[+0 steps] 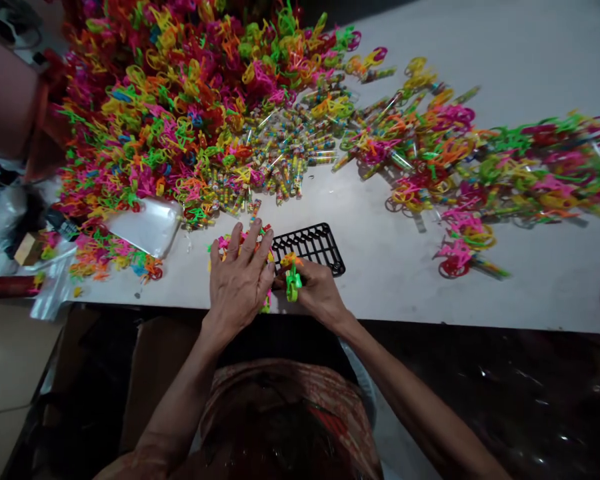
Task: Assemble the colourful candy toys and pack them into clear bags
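Observation:
My left hand [240, 273] lies flat with its fingers stretched out, pressing down on a small bunch of coloured plastic toy pieces [222, 244] at the near edge of the table. My right hand [316, 288] is closed in a pinch round a bright green plastic piece [293, 283] with an orange bit just above it. Both hands rest against a black plastic grid tray [314, 245], whose left half is hidden by my left fingers.
A huge heap of neon plastic toy pieces [180, 113] fills the far left of the white table [390, 287]. Small filled clear tubes [285, 157] lie mid-table. Assembled toys [485, 167] spread to the right. A clear plastic bag [147, 227] lies left of my hands.

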A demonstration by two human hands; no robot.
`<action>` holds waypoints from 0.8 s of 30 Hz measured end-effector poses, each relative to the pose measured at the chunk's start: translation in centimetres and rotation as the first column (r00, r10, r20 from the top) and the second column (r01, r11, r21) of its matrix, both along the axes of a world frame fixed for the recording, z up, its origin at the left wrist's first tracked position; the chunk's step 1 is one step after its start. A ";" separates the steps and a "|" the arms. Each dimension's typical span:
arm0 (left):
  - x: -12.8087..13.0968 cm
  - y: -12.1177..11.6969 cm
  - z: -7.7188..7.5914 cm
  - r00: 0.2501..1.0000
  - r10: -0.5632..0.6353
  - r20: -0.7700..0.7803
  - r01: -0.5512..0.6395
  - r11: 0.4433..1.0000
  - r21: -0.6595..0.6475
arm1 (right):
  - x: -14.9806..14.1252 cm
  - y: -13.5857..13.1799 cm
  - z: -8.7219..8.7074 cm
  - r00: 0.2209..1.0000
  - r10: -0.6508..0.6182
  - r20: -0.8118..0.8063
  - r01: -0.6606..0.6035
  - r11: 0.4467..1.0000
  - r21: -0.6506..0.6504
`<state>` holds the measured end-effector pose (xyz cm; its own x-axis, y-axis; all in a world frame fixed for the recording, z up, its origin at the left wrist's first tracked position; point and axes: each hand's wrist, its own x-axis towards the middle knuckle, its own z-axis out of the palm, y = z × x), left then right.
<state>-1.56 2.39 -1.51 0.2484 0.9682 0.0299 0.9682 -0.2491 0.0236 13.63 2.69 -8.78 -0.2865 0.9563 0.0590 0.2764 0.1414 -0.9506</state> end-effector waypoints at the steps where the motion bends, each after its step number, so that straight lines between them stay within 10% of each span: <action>1: 0.0 0.0 0.0 1.000 0.000 0.003 0.000 1.000 -0.002 | -0.1 -0.2 -0.2 1.000 0.014 0.018 -0.015 1.000 0.028; 11: 0.2 -0.1 0.2 1.000 -0.011 0.022 0.012 0.999 -0.046 | 0.7 -1.3 -0.4 0.985 0.091 0.146 -0.108 0.987 0.118; 19: -1.1 0.2 -0.1 0.996 -0.030 0.079 0.032 0.999 -0.022 | -2.6 -1.1 2.3 0.761 0.299 0.576 -0.271 0.953 -0.136; 24: -1.6 0.3 -0.5 0.963 -0.084 0.257 0.066 0.995 0.078 | 3.6 -0.8 1.7 0.901 0.017 0.433 -0.028 0.999 0.018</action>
<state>-3.20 2.72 -2.03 0.2951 0.9405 0.1683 0.9095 -0.3305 0.2522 17.23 1.85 -7.09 -0.3102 0.9492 -0.0539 0.6561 0.1726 -0.7347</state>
